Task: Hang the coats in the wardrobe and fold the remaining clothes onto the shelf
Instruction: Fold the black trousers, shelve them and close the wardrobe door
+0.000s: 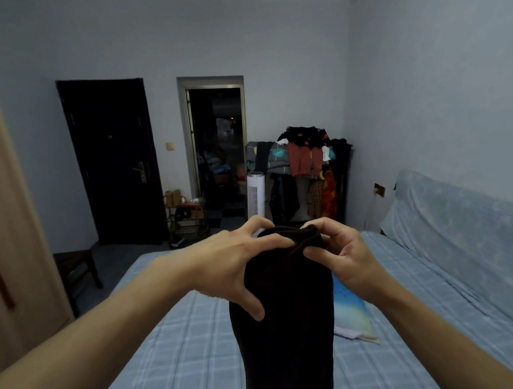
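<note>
A dark brown, almost black garment point(286, 321) hangs lengthwise in front of me above the bed point(175, 354). My left hand point(233, 266) grips its upper left edge, fingers spread over the top and thumb on the front. My right hand point(343, 255) pinches the top right corner between thumb and fingers. The garment's lower end runs out of the bottom of the view. The wooden wardrobe door point(4, 245) stands at the far left.
A blue checked sheet covers the bed, with a light blue pillow point(350, 312) beside the garment. A clothes rack point(305, 166) piled with garments stands at the back right, a white tower fan point(255, 194) beside it. A dark stool point(76, 266) stands left of the bed.
</note>
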### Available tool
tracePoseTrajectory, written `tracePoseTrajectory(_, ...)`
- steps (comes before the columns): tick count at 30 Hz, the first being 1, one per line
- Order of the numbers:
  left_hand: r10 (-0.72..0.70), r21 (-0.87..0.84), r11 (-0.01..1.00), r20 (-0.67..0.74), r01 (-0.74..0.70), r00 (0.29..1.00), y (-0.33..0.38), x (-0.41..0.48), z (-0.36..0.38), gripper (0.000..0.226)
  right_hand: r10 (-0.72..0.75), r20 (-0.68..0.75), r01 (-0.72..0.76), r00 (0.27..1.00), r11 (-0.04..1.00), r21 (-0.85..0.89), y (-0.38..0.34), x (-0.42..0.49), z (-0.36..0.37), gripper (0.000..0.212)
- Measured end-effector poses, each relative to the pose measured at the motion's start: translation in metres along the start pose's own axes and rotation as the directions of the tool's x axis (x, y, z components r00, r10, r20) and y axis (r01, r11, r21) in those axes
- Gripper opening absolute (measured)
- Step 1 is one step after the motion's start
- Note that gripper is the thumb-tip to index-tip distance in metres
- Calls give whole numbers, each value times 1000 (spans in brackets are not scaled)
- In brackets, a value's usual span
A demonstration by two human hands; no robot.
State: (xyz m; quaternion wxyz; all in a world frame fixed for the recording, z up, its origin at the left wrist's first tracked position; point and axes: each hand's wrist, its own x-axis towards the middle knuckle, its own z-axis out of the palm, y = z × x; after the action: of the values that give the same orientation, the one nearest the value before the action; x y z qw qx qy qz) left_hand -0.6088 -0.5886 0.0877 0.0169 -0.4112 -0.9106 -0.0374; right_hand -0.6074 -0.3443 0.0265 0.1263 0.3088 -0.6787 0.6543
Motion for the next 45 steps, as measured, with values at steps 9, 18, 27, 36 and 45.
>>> tracePoseTrajectory(9,16,198,980,-6,-15,1000,3,-12,5,72,24,3,-24,1000,1000,3,4,-8,-1,20)
tracePoseTrajectory(18,43,88,995,-14,-42,999,9,-11,9,85,6,25,-6,1000,1000,-9,7,-9,2,24)
tracePoseTrajectory(27,126,254,962,-78,-103,989,-13,-31,-11,60,-13,-4,13,1000,1000,22,-3,-15,-9,18)
tracePoseTrajectory(36,60,-142,987,-128,-79,990,-2,-26,3,75,-11,-32,13,999,998,59,-1,-6,5,18)
tracePoseTrajectory(45,112,3,994,-84,-112,990,-9,-32,3,38,24,-6,-24,1000,999,25,0,-13,6,16)
